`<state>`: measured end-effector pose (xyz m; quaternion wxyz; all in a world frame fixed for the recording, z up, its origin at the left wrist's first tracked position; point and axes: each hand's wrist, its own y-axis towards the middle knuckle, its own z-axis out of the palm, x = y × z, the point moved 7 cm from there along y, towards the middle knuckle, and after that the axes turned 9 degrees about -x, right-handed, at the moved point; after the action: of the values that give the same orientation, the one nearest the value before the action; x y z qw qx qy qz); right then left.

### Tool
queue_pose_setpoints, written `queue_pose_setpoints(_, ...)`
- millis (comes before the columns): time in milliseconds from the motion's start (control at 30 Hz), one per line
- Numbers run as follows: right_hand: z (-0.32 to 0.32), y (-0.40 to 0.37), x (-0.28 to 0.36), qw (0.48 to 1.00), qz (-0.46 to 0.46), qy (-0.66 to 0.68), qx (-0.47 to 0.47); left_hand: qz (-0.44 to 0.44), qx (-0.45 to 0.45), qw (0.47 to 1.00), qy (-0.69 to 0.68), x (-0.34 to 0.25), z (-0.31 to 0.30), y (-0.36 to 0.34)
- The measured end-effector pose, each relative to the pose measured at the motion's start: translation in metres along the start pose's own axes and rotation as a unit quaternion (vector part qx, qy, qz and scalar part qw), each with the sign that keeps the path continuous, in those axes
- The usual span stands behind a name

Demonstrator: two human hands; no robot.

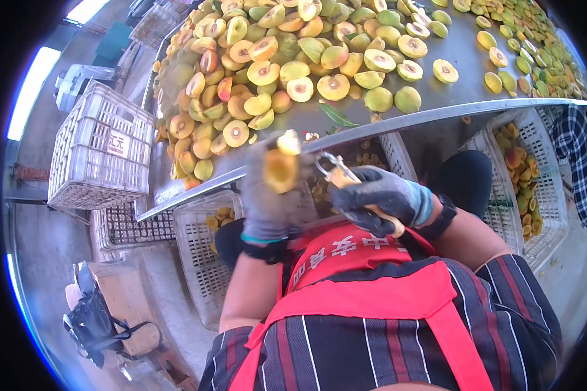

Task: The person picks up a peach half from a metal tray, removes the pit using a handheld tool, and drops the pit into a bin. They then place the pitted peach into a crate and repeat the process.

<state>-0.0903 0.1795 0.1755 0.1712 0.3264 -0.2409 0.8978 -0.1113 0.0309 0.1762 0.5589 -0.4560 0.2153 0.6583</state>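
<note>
My left hand (266, 202), in a grey glove smeared by motion, is closed around a peach half (282, 171) with its hollowed cut face turned up. A small pale yellow piece (289, 142), too blurred to name, shows just above it. In a dark-palmed glove, my right hand (385, 199) grips a pitting tool (341, 174) with a wooden handle and a metal loop at its tip. The loop points toward the peach half and stands a little apart from it. Beyond both hands, many halved peaches (263, 73) are heaped on a metal table (430, 112).
Under the table edge stand plastic crates, one at left (199, 260) and one at right (554, 195) with peach pieces. A white crate (98, 153) sits left of the table. A black bag (94, 322) rests by a cardboard box (127, 300). A plaid sleeve (574, 163) shows at right.
</note>
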Motion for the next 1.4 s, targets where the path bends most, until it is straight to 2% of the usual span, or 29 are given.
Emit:
queue_pose_setpoints(67, -0.021, 0.000, -0.017, 0.994, 0.032, -0.109, 0.000, 0.104, -0.006, 0.986, 0.132, -0.043, -0.042, -0.010)
queue_pose_setpoints(100, -0.026, 0.001, -0.018, 0.990, -0.010, -0.140, -0.021, 0.253, -0.058, 0.897, 0.358, -0.071, -0.081, -0.015)
queue_pose_setpoints(133, -0.036, 0.000, -0.025, 0.980, 0.027, -0.191, -0.054, 0.158, -0.068, 0.953, 0.250, -0.087, -0.082, -0.027)
queue_pose_setpoints(167, -0.046, -0.001, -0.031, 0.964, 0.065, -0.243, -0.086, 0.108, -0.083, 0.959, 0.249, -0.100, -0.097, -0.032)
queue_pose_setpoints(200, -0.049, 0.000, -0.037, 0.964, 0.065, -0.242, -0.084, 0.078, -0.107, 0.934, 0.332, -0.112, -0.134, -0.030)
queue_pose_setpoints(233, -0.053, 0.004, -0.043, 0.962, 0.063, -0.248, -0.095, 0.080, -0.109, 0.933, 0.332, -0.123, -0.141, -0.026)
queue_pose_setpoints(267, -0.054, 0.006, -0.046, 0.960, 0.061, -0.254, -0.105, 0.126, -0.103, 0.822, 0.545, -0.135, -0.140, -0.022)
queue_pose_setpoints(300, -0.051, 0.009, -0.044, 0.959, 0.060, -0.257, -0.102, 0.163, -0.092, 0.662, 0.726, -0.142, -0.136, -0.018)
queue_pose_setpoints(367, -0.046, 0.012, -0.040, 0.952, 0.076, -0.271, -0.120, 0.257, -0.122, 0.589, 0.756, -0.147, -0.126, 0.015)
queue_pose_setpoints(433, -0.042, 0.013, -0.039, 0.951, 0.072, -0.274, -0.125, 0.194, -0.139, 0.701, 0.672, -0.128, -0.111, 0.059)
queue_pose_setpoints(500, -0.038, 0.012, -0.037, 0.948, 0.070, -0.279, -0.135, 0.251, -0.113, 0.634, 0.723, -0.099, -0.118, 0.113)
queue_pose_setpoints(567, -0.038, 0.007, -0.034, 0.950, 0.062, -0.260, -0.160, 0.244, -0.099, 0.487, 0.832, -0.072, -0.099, 0.132)
queue_pose_setpoints(600, -0.040, 0.007, -0.033, 0.952, 0.038, -0.251, -0.169, 0.248, -0.099, 0.491, 0.829, -0.068, -0.091, 0.134)
queue_pose_setpoints(667, -0.043, 0.006, -0.031, 0.951, 0.021, -0.252, -0.179, 0.224, -0.095, 0.550, 0.799, -0.061, -0.084, 0.139)
queue_pose_setpoints(700, -0.044, 0.005, -0.028, 0.951, 0.006, -0.248, -0.185, 0.226, -0.094, 0.551, 0.798, -0.057, -0.089, 0.142)
queue_pose_setpoints(767, -0.039, 0.003, -0.021, 0.950, 0.009, -0.253, -0.183, 0.263, -0.091, 0.728, 0.626, -0.051, -0.107, 0.139)
queue_pose_setpoints(800, -0.034, 0.003, -0.016, 0.949, 0.012, -0.259, -0.178, 0.145, -0.133, 0.891, 0.409, -0.052, -0.071, 0.097)
queue_pose_setpoints(833, -0.031, 0.005, -0.014, 0.950, 0.015, -0.255, -0.178, 0.141, -0.132, 0.890, 0.412, -0.045, -0.066, 0.084)
queue_pose_setpoints(867, -0.024, 0.008, -0.008, 0.952, -0.017, -0.257, -0.164, 0.131, -0.083, 0.949, 0.275, -0.037, -0.060, 0.076)
queue_pose_setpoints(900, -0.016, 0.011, 0.000, 0.952, -0.051, -0.261, -0.150, 0.121, -0.032, 0.984, 0.131, -0.033, -0.049, 0.064)
queue_pose_setpoints(967, -0.008, 0.017, 0.005, 0.957, -0.050, -0.249, -0.143, 0.020, 0.003, 0.999, 0.029, -0.009, -0.024, 0.032)
queue_pose_setpoints(1000, -0.005, 0.021, 0.007, 0.960, -0.067, -0.233, -0.141, 0.019, 0.001, 0.999, 0.031, -0.005, -0.014, 0.019)
queue_pose_setpoints(1067, -0.003, 0.023, 0.006, 0.957, -0.080, -0.231, -0.156, -0.111, 0.053, 0.990, -0.071, 0.017, 0.008, 0.000)
queue_pose_setpoints(1100, -0.003, 0.022, 0.004, 0.957, -0.078, -0.230, -0.157, -0.113, 0.053, 0.990, -0.072, 0.021, 0.008, -0.001)
queue_pose_setpoints(1167, -0.005, 0.018, 0.004, 0.964, -0.087, -0.177, -0.178, -0.101, 0.043, 0.990, -0.092, 0.023, 0.008, 0.000)
queue_pose_setpoints(1200, -0.015, 0.020, -0.002, 0.957, -0.062, -0.197, -0.203, -0.011, 0.045, 0.999, -0.022, 0.015, 0.009, -0.001)
queue_pose_setpoints(1233, -0.017, 0.019, -0.003, 0.957, -0.063, -0.197, -0.203, -0.011, 0.046, 0.999, -0.022, 0.016, 0.009, 0.000)
queue_pose_setpoints(1300, -0.019, 0.018, 0.000, 0.951, -0.091, -0.212, -0.207, 0.062, 0.053, 0.995, 0.057, 0.010, 0.010, 0.001)
queue_pose_setpoints(1400, -0.022, 0.021, -0.005, 0.952, -0.088, -0.210, -0.206, 0.102, 0.075, 0.986, 0.106, 0.005, 0.020, -0.003)
